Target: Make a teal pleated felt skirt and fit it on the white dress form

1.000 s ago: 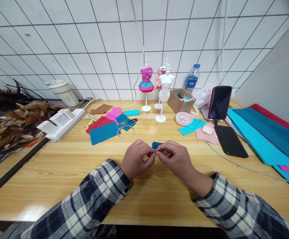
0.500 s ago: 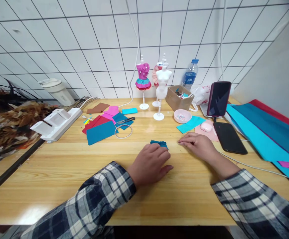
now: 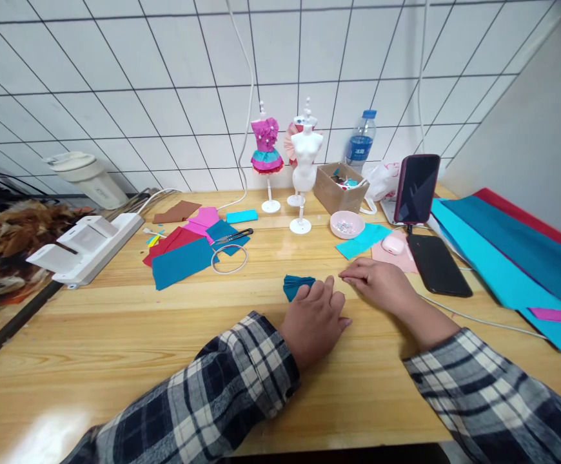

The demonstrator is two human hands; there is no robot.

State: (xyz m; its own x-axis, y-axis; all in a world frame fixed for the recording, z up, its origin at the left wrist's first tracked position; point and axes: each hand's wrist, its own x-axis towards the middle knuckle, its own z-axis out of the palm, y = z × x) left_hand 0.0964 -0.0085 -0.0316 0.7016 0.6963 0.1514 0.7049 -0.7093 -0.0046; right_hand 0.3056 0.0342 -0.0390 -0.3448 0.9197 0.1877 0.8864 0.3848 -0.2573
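Observation:
A small pleated teal paper piece (image 3: 296,285) lies on the wooden table (image 3: 164,335). My left hand (image 3: 315,319) rests palm down just right of it, fingers stretched out and touching its edge. My right hand (image 3: 376,281) lies on the table to the right, fingers extended flat and pointing left, holding nothing I can see. Both arms wear plaid sleeves.
Teal, red and pink paper sheets (image 3: 184,248), scissors (image 3: 232,236) and a wire ring (image 3: 229,259) lie at left. A power strip (image 3: 84,238) is further left. Dress-form figures (image 3: 304,174), a cardboard box (image 3: 341,187), pink bowl (image 3: 347,224), bottle (image 3: 360,142), phones (image 3: 438,264) and large paper sheets (image 3: 512,258) stand behind and right.
My hands came apart from pinching the teal piece together. The piece now lies on the table, my left hand flat beside it and my right hand moved right. The view shifted.

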